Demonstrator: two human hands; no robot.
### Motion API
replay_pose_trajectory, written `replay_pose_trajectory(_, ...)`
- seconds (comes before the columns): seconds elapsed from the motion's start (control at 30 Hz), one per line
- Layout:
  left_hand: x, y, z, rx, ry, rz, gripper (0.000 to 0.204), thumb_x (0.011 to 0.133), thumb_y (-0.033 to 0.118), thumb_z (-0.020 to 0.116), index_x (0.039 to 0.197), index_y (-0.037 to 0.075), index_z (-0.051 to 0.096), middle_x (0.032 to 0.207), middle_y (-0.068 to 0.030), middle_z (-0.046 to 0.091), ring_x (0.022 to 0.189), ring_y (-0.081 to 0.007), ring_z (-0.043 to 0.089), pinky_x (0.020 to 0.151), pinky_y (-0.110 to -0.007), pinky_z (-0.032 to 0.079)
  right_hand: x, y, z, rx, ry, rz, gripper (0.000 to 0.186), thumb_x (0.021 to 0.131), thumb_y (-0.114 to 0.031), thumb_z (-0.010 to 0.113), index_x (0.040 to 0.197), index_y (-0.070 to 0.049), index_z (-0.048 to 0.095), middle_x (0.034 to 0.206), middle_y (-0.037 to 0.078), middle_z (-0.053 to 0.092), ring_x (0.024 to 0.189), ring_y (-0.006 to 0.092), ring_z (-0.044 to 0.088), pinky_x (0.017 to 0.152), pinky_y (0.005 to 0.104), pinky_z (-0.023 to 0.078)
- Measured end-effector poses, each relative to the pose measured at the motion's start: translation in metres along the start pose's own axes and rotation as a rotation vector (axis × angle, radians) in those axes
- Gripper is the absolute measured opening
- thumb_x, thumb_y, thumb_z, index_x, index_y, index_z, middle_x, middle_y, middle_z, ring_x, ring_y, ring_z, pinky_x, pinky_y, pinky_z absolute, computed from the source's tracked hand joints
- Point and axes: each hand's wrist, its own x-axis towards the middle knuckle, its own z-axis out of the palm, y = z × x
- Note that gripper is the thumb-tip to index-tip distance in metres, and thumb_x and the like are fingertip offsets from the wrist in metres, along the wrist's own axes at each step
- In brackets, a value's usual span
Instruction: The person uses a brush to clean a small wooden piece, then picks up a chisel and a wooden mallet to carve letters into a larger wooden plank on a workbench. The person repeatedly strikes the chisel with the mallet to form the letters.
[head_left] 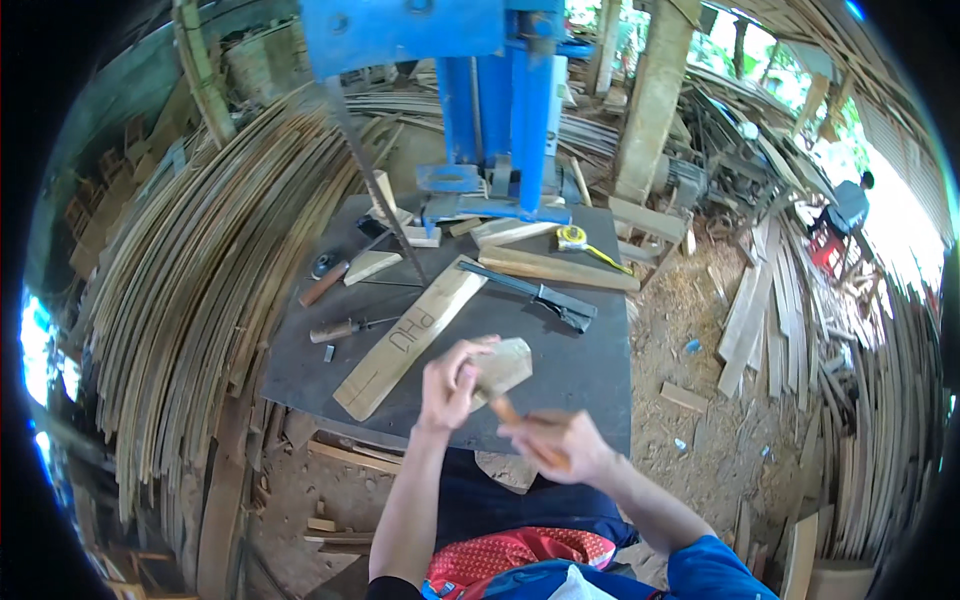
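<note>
My left hand point(452, 385) is closed around a small pale wooden block point(506, 366) with angled corners, held over the near edge of the dark table point(590, 390). In my right hand point(565, 445) is a tool with an orange-brown wooden handle point(505, 410). Its front end meets the lower side of the block; the working tip is hidden, so its kind does not show. Just beyond my left hand lies a long wooden board point(408, 340) with dark marks written on it. A long black and grey tool point(535, 295) rests across the board's far end.
A bandsaw blade point(375, 180) comes down to the table from a blue machine point(405, 35). Around it lie a screwdriver point(340, 330), a brown-handled tool point(325, 283), a yellow tape measure point(572, 238) and wood offcuts point(560, 268). Stacked planks point(200, 290) stand left; a person point(848, 208) sits far right.
</note>
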Motion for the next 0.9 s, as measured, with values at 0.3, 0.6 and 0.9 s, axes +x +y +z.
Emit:
replay_pose_trajectory(0.3, 0.001, -0.003, 0.013, 0.024, -0.033, -0.029, 0.035, 0.112, 0.026, 0.048, 0.113, -0.003, 0.068, 0.124, -0.0243, 0.075, 0.116, -0.0360, 0.074, 0.099, -0.041, 0.056, -0.029, 0.019, 0.034, -0.071, -0.062, 0.138, 0.021, 0.097, -0.021, 0.071, 0.116, -0.013, 0.072, 0.088, 0.012, 0.073, 0.078, 0.0353, 0.072, 0.069, 0.0465, 0.060)
replay_pose_trajectory(0.6, 0.006, 0.008, -0.004, 0.121, -0.113, -0.278, 0.020, 0.108, 0.020, 0.059, 0.116, 0.006, 0.070, 0.128, -0.0103, 0.078, 0.070, -0.0035, 0.056, 0.061, -0.023, 0.042, -0.027, 0.024, 0.037, 0.047, -0.091, -0.076, 0.028, 0.096, -0.019, 0.071, 0.123, -0.014, 0.073, 0.105, 0.015, 0.073, 0.088, 0.0354, 0.073, 0.075, 0.0469, 0.061)
replay_pose_trajectory(0.9, 0.051, 0.032, -0.025, 0.473, -0.200, -0.326, 0.030, 0.102, 0.029, 0.072, 0.124, 0.008, 0.072, 0.118, -0.0034, 0.081, 0.064, -0.0052, 0.049, 0.061, -0.024, 0.041, -0.012, 0.019, 0.017, 0.048, 0.226, 0.160, 0.020, 0.096, -0.006, 0.071, 0.116, -0.009, 0.072, 0.092, 0.015, 0.073, 0.081, 0.0327, 0.073, 0.071, 0.0422, 0.059)
